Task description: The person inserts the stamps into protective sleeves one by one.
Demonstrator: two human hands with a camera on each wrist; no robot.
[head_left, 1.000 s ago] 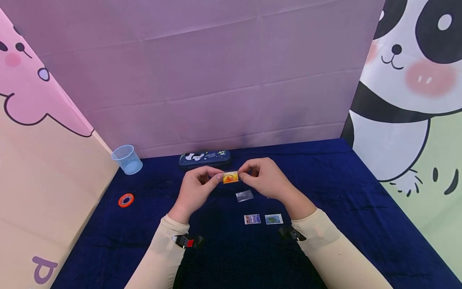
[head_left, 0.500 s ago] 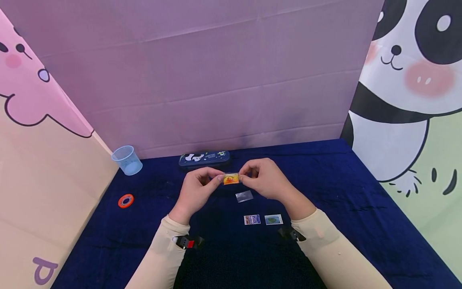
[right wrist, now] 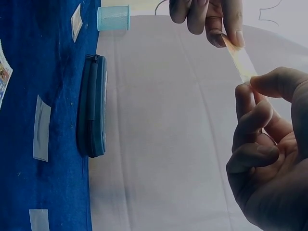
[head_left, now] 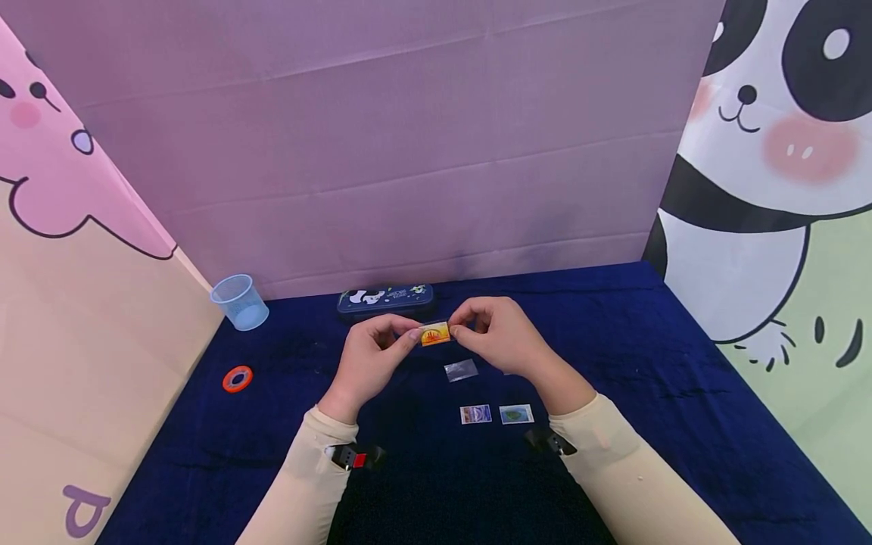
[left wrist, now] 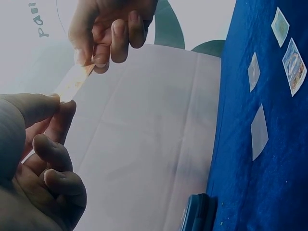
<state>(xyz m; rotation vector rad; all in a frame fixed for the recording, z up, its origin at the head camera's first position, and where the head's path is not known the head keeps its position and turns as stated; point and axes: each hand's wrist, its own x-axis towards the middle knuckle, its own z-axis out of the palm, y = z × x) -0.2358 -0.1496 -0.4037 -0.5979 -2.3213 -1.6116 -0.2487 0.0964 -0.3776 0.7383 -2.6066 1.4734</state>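
Between thumb and index finger, my left hand (head_left: 368, 363) pinches the left end of a small yellow-orange stamp (head_left: 435, 334). The thumb and index finger of my right hand (head_left: 500, 337) pinch its other end. It is held up above the table, washed out by glare in the left wrist view; I cannot tell whether it sits in a clear sleeve. Below the hands lies a small clear plastic sleeve (head_left: 461, 370). Nearer to me, a purple-blue stamp (head_left: 475, 414) and a green stamp (head_left: 517, 413) lie side by side.
A dark blue panda pencil case (head_left: 385, 299) stands at the back against the curtain. At the left are a light blue cup (head_left: 241, 302) and an orange tape ring (head_left: 238, 378). Another clear piece (right wrist: 39, 220) lies on the blue cloth (head_left: 647, 363).
Both hands keep their pinch on the yellow-orange stamp, which dips slightly and then rises and tilts a little. Everything on the table stays where it was.
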